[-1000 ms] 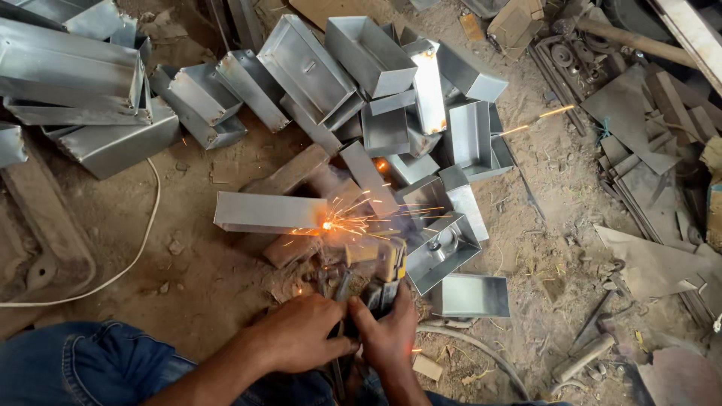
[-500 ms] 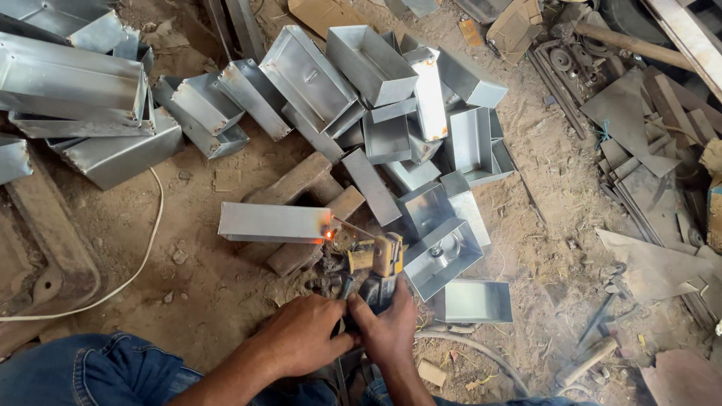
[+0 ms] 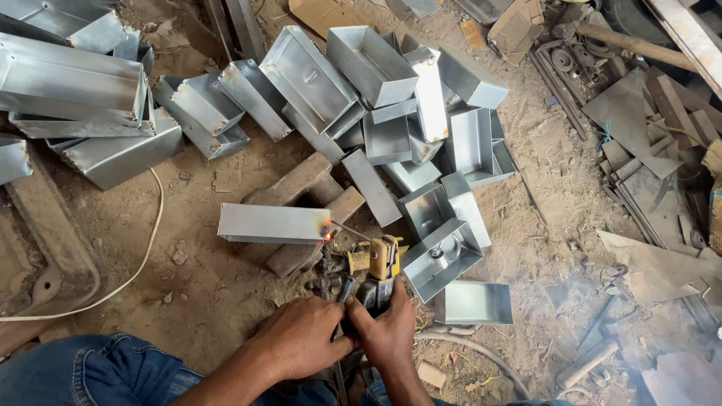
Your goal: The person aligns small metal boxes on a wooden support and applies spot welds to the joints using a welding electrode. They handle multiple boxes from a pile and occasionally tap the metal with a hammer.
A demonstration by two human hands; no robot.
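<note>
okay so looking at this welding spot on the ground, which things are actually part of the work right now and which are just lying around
In use:
left hand
right hand
yellow electrode holder
welding rod, tip glowing
metal box being welded
bricks under it

Lying about:
heap of metal boxes
white cable
scrap sheet metal
cardboard pieces

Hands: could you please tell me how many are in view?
2: left hand and right hand, side by side at bottom centre, both on the electrode holder.
</note>
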